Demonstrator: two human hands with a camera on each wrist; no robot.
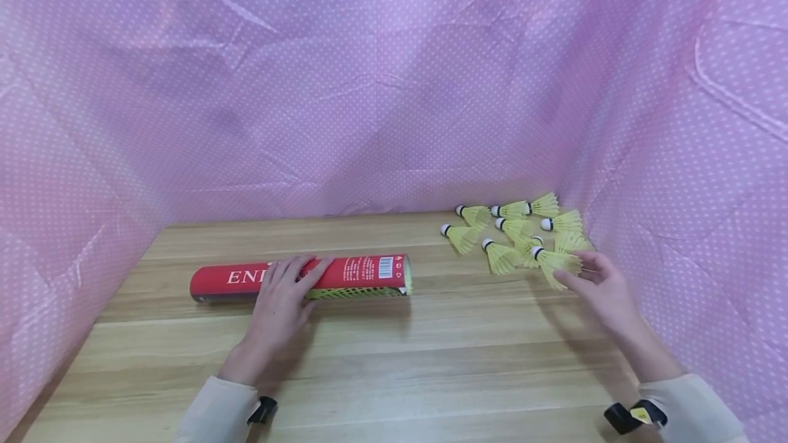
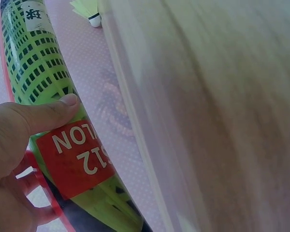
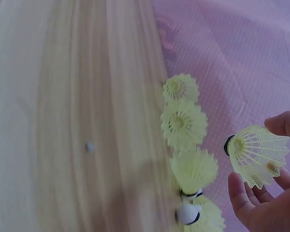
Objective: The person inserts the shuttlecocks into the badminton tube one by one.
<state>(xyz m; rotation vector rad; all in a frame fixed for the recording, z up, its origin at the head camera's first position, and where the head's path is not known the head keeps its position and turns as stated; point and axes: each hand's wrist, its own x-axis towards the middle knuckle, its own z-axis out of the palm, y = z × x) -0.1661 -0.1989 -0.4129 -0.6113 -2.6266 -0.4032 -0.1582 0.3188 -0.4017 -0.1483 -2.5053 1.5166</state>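
Note:
My left hand (image 1: 278, 306) grips a red shuttlecock tube (image 1: 363, 270) lying on its side, its right end toward the pile. In the left wrist view the thumb presses the clear strip of the tube (image 2: 43, 77), through which green-yellow netted skirts show; the other fingers go round behind. My right hand (image 1: 606, 292) pinches a yellow shuttlecock (image 1: 554, 262) by its skirt, thumb on one side and fingers on the other. Its cork points left, toward the tube, and it is held up off the table in the right wrist view (image 3: 258, 155).
Several loose yellow shuttlecocks (image 1: 511, 227) with white corks lie in a cluster at the table's back right corner. The wooden table (image 1: 431, 368) ends at a pink dotted cloth (image 1: 375, 122) at the back and sides.

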